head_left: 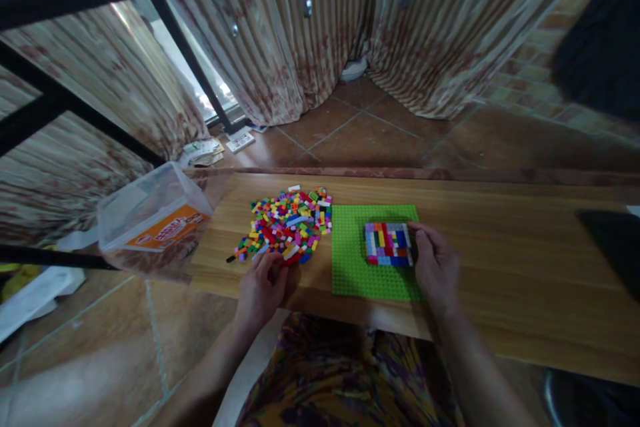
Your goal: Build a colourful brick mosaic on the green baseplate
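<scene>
My left hand (263,283) rests at the near edge of a pile of mixed toy building bricks (285,220). Its fingers are curled together beside a red brick (293,259), and what lies between the fingertips is hidden. On a green studded baseplate (347,267) sits a low rectangular block of joined bricks (387,245), with white, blue, red, yellow and purple pieces. My right hand (437,265) is over the plate's right edge, thumb and forefinger closed on the block's right side near its far corner.
The wooden bench (520,267) runs wide to the right. A clear plastic tub (155,210) with an orange label stands at the bench's left end. Black metal bars (100,127) cross the upper left. Beyond lie a tiled floor (360,123) and long curtains (280,47).
</scene>
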Demonstrator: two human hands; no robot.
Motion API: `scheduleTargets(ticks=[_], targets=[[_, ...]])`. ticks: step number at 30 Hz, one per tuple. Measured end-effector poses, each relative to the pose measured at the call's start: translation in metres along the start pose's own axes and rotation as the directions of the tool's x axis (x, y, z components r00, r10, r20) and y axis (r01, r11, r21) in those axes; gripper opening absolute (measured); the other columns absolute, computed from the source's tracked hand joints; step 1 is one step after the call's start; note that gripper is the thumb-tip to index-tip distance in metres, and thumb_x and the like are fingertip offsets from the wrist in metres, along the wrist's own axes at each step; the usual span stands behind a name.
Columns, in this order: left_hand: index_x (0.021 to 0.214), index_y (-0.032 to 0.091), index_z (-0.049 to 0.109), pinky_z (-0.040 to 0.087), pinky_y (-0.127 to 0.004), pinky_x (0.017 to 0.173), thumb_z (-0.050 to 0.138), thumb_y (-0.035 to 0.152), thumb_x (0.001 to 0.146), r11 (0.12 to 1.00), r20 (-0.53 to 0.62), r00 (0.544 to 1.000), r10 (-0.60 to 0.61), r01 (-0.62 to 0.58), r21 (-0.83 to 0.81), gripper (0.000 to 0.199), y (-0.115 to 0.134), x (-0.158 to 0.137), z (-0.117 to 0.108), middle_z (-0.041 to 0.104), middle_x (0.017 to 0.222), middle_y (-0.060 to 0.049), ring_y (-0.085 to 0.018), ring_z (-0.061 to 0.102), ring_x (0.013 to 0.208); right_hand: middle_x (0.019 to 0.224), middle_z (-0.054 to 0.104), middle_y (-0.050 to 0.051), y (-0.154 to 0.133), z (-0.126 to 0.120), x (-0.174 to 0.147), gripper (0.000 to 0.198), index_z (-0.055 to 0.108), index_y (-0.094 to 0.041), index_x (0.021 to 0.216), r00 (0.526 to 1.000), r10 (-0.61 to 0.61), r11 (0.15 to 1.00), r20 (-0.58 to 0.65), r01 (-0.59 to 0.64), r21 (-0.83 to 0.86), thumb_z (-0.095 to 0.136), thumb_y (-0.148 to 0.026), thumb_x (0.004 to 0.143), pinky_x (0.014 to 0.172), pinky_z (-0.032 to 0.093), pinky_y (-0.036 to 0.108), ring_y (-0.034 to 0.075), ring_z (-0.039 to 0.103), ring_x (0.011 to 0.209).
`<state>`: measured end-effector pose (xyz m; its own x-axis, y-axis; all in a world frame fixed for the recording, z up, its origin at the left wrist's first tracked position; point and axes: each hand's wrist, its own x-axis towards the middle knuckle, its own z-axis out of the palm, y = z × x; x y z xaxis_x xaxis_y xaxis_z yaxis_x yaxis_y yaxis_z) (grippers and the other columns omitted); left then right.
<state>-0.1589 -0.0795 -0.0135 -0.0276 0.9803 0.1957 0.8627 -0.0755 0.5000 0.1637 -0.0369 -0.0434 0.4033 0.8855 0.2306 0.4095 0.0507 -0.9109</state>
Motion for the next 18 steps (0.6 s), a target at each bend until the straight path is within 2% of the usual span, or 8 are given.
scheduleTargets(ticks=[6,12,18], targets=[[0.099,0.022,0.062,0.054,-0.031,0.078,0.055,0.027,0.088,0.998,0.018,1.000,0.008,-0.009,0.059,0.013,0.0018,0.0047,0.0086,0.067,0.098,-0.004,-0.020,0.066,0.091,0.099,0.072,0.009,-0.0028,-0.0005,-0.0002,0.036,0.072,-0.018,0.100,1.000,-0.015,0.999,0.010,0.016,-0.050,0.047,-0.043,0.093,0.084,0.051,0.038,0.023,0.066,0.093],[0.101,0.021,0.062,0.053,-0.030,0.077,0.049,0.027,0.093,0.999,0.050,0.998,0.046,-0.047,0.025,0.016,-0.0016,0.0052,0.0083,0.067,0.095,-0.004,-0.019,0.066,0.088,0.097,0.071,0.008,-0.0021,-0.0007,0.0000,0.034,0.072,-0.019,0.100,0.999,-0.042,0.997,0.022,0.043,-0.067,0.048,-0.042,0.093,0.080,0.051,0.037,0.022,0.065,0.090],[0.104,0.021,0.062,0.054,-0.031,0.080,0.050,0.024,0.094,0.996,0.016,0.996,0.084,-0.084,-0.035,0.017,-0.0036,0.0040,0.0072,0.066,0.100,-0.006,-0.018,0.065,0.091,0.095,0.071,0.007,-0.0026,-0.0005,0.0002,0.030,0.072,-0.021,0.099,0.997,-0.076,0.994,0.025,0.077,-0.073,0.050,-0.040,0.091,0.080,0.051,0.038,0.022,0.065,0.089]])
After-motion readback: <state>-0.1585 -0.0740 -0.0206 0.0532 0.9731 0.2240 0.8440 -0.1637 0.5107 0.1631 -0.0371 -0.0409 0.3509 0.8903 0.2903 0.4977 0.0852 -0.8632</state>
